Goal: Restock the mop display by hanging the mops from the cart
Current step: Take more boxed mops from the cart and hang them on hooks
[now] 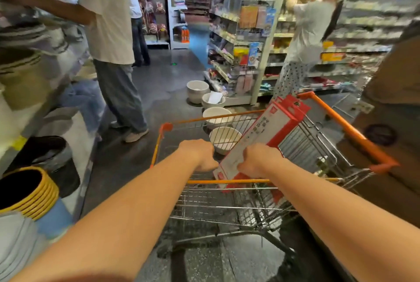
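A wire shopping cart with orange rims stands in front of me. A long red and white boxed mop leans out of it, tilted up to the right. My left hand grips the near left corner of the box, fingers curled under it. My right hand grips the box's near end on its right side. Both forearms reach over the cart's orange handle bar. No mop display shows clearly; the picture is motion-blurred.
White basins stand in a row on the wet dark floor ahead of the cart. A person in a pale shirt stands at left, another person at the right shelves. Stacked buckets stand at near left, brown cartons at right.
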Action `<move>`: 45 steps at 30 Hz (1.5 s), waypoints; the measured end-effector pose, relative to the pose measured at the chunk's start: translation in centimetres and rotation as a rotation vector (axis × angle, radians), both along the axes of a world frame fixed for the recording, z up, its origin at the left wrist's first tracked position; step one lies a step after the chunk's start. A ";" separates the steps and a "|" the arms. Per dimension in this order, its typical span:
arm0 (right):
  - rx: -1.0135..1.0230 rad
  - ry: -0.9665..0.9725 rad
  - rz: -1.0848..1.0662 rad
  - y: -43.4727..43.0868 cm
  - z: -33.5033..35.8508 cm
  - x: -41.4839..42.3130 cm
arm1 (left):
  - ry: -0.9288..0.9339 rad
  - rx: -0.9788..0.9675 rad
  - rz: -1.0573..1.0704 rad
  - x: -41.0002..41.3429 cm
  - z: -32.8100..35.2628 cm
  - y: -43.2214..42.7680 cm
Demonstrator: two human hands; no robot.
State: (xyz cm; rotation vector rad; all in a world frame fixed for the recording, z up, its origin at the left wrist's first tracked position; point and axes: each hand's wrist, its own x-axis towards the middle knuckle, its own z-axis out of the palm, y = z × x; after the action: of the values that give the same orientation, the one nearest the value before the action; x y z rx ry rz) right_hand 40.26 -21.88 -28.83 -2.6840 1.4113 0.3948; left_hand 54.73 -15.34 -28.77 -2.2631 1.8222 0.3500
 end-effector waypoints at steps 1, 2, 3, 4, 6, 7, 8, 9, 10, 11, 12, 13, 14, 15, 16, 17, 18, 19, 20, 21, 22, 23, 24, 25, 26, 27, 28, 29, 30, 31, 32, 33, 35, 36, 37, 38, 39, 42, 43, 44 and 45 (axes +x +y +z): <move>0.003 -0.007 -0.022 -0.8 -0.1 -0.2 | 0.014 0.008 -0.018 -0.1 -0.1 -0.9; -0.001 -0.018 -0.039 -1.7 -0.3 -0.4 | 0.027 0.015 -0.034 -0.3 -0.2 -1.9; -0.011 -0.026 -0.048 -2.6 -0.5 -0.6 | 0.036 0.021 -0.047 -0.4 -0.4 -2.9; -0.020 -0.033 -0.058 -3.6 -0.9 -0.6 | 0.039 0.027 -0.059 -0.5 -0.5 -4.0; -0.031 -0.043 -0.074 -5.7 -1.9 -0.8 | 0.041 0.037 -0.080 -0.7 -0.9 -6.3; -0.033 -0.040 -0.081 -6.8 -2.3 -0.8 | 0.041 0.040 -0.088 -0.9 -1.0 -7.5; -0.030 -0.032 -0.089 -8.0 -2.5 -1.0 | 0.037 0.044 -0.096 -1.1 -1.1 -8.8; -0.026 -0.020 -0.097 -9.2 -2.7 -1.1 | 0.027 0.046 -0.101 -1.2 -1.2 -10.1; -0.016 -0.007 -0.102 -10.4 -2.7 -1.3 | 0.014 0.043 -0.106 -1.4 -1.3 -11.4; -0.008 0.004 -0.098 -11.6 -2.6 -1.6 | 0.003 0.036 -0.110 -1.6 -1.3 -12.7; -0.004 0.009 -0.093 -12.9 -2.5 -1.8 | -0.006 0.028 -0.111 -1.7 -1.4 -14.2; 0.000 0.008 -0.092 -14.3 -2.4 -2.1 | -0.014 0.022 -0.110 -1.9 -1.4 -15.6; 0.010 -0.001 -0.097 -15.8 -2.4 -2.4 | -0.021 0.021 -0.109 -2.1 -1.4 -17.2; 0.021 -0.021 -0.105 -17.3 -2.4 -2.7 | -0.029 0.021 -0.110 -2.3 -1.4 -18.7; 0.032 -0.048 -0.116 -18.9 -2.5 -3.0 | -0.038 0.021 -0.108 -2.6 -1.4 -20.3; 0.038 -0.077 -0.125 -20.6 -2.6 -3.3 | -0.048 0.017 -0.102 -2.9 -1.4 -21.9; 0.038 -0.107 -0.132 -22.2 -2.8 -3.7 | -0.053 0.013 -0.090 -3.4 -1.4 -23.4; 0.033 -0.141 -0.142 -23.7 -3.1 -4.1 | -0.049 0.005 -0.076 -3.9 -1.5 -24.8; 0.025 -0.171 -0.155 -25.1 -3.4 -4.5 | -0.043 -0.009 -0.061 -4.4 -1.6 -26.1; 0.017 -0.188 -0.167 -26.4 -3.8 -5.0 | -0.036 -0.027 -0.050 -5.0 -1.8 -27.3; 0.012 -0.192 -0.178 -27.5 -4.2 -5.4 | -0.032 -0.043 -0.045 -5.5 -2.1 -28.4; 0.013 -0.193 -0.194 -28.6 -4.6 -5.8 | -0.029 -0.057 -0.045 -6.0 -2.3 -29.4; 0.017 -0.205 -0.216 -29.6 -5.0 -6.2 | -0.029 -0.069 -0.044 -6.3 -2.6 -30.3; 0.021 -0.232 -0.243 -30.4 -5.5 -6.6 | -0.035 -0.085 -0.045 -6.6 -2.9 -31.2; 0.024 -0.269 -0.276 -31.2 -6.0 -6.9 | -0.042 -0.110 -0.048 -6.8 -3.3 -32.0; 0.024 -0.315 -0.311 -31.9 -6.5 -7.1 | -0.038 -0.145 -0.047 -6.8 -3.7 -32.9; 0.024 -0.371 -0.351 -32.5 -7.1 -7.3 | -0.021 -0.186 -0.039 -6.8 -4.1 -33.8; 0.023 -0.442 -0.398 -33.1 -7.6 -7.4 | 0.007 -0.225 -0.028 -6.7 -4.6 -34.7; 0.027 -0.526 -0.457 -33.6 -8.0 -7.4 | 0.044 -0.248 -0.013 -6.7 -5.2 -35.6; 0.038 -0.621 -0.527 -34.0 -8.4 -7.4 | 0.082 -0.256 0.001 -6.8 -5.7 -36.4; 0.054 -0.718 -0.609 -34.4 -8.9 -7.4 | 0.116 -0.260 0.011 -6.9 -6.2 -37.2; 0.071 -0.807 -0.701 -34.9 -9.3 -7.3 | 0.146 -0.270 0.019 -6.9 -6.8 -38.0; 0.092 -0.947 -0.867 -35.6 -10.1 -7.0 | 0.222 -0.323 0.036 -6.8 -7.9 -39.6; 0.101 -0.989 -0.924 -35.8 -10.5 -6.9 | 0.267 -0.353 0.041 -6.7 -8.4 -40.3; 0.114 -1.013 -0.964 -36.1 -11.1 -6.8 | 0.308 -0.377 0.038 -6.6 -8.9 -41.1; 0.127 -1.024 -0.993 -36.3 -11.6 -6.6 | 0.339 -0.393 0.033 -6.5 -9.3 -41.8; 0.145 -1.029 -1.023 -36.4 -12.1 -6.5 | 0.361 -0.405 0.031 -6.3 -9.7 -42.4; 0.213 -1.110 -1.087 -36.9 -13.8 -5.8 | 0.425 -0.397 0.041 -5.9 -11.0 -44.3; 0.237 -1.165 -1.103 -37.1 -14.3 -5.6 | 0.462 -0.382 0.035 -5.8 -11.5 -44.9; 0.261 -1.215 -1.118 -37.2 -14.6 -5.4 | 0.504 -0.364 0.030 -5.7 -12.0 -45.3; 0.283 -1.249 -1.135 -37.2 -14.8 -5.3 | 0.544 -0.353 0.026 -5.6 -12.4 -45.7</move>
State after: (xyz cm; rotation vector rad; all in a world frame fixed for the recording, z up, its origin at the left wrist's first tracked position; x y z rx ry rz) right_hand 34.92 -59.08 -43.60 -1.0109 1.7325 -0.8928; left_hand 49.15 -61.07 -41.22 -2.6142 2.2622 0.7669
